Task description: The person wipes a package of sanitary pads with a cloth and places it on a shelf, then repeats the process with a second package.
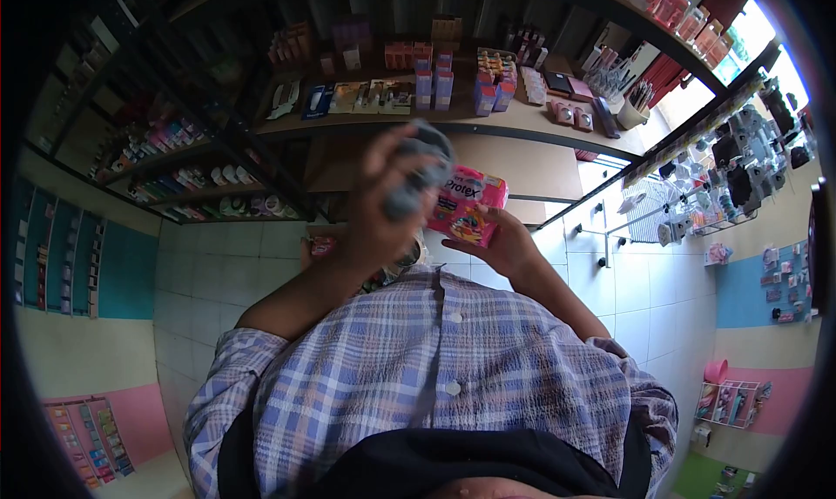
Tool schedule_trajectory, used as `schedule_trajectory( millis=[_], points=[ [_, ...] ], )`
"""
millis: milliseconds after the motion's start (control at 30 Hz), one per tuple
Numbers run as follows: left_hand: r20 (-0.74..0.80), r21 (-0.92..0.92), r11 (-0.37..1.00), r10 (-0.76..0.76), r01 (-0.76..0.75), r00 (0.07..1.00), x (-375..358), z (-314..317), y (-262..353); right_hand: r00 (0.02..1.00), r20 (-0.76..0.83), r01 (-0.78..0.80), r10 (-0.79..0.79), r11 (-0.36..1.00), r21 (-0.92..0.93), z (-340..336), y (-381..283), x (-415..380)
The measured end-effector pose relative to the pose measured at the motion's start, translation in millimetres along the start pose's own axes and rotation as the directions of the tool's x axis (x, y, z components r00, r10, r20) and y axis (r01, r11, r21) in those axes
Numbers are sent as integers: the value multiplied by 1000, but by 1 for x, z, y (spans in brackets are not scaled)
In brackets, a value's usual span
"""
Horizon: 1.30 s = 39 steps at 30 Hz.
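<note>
In front of my chest, my right hand (496, 242) grips a bright pink Protex pack (470, 205) by its lower right side, thumb across the printed front. My left hand (383, 198) is raised close to the pack's left edge. Its fingers are wrapped round a grey rounded object (427, 142), smeared by motion, and I cannot tell its kind. Part of that object overlaps the lower shelf in this view.
Ahead stands a shelf (366, 124) with purple boxes (434, 90), cosmetics and a cup of brushes (636, 107). Bottles line the left rack (165, 142). Hair accessories (740, 168) hang at the right. Below my left arm is a box of packs (322, 245) above the tiled floor (209, 264).
</note>
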<state>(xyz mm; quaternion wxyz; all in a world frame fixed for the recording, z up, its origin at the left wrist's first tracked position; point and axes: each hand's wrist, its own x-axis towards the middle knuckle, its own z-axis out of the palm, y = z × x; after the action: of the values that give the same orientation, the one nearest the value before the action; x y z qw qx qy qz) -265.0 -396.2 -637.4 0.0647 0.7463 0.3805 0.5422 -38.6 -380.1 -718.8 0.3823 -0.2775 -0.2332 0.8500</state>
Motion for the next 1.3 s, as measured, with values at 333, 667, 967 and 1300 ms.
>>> schedule_trajectory(
  millis=[333, 667, 967, 1300],
  points=[
    [380, 89, 974, -227, 208, 897, -26, 10, -15, 981, -6, 191, -192, 980, -53, 23, -5, -18],
    [401, -98, 995, 63, -26, 914, -39, 17, -7, 948, -80, 301, -309, 949, -89, 22, 0, -25],
    [259, -390, 793, -394, 469, 882, -44, 24, 11, 956, 259, 133, -135, 991, 26, -13, 5, -27],
    [160, -122, 979, -144, 164, 977, -32, 49, 17, 915, 375, -36, -152, 891, 452, -23, 5, -37]
  ],
)
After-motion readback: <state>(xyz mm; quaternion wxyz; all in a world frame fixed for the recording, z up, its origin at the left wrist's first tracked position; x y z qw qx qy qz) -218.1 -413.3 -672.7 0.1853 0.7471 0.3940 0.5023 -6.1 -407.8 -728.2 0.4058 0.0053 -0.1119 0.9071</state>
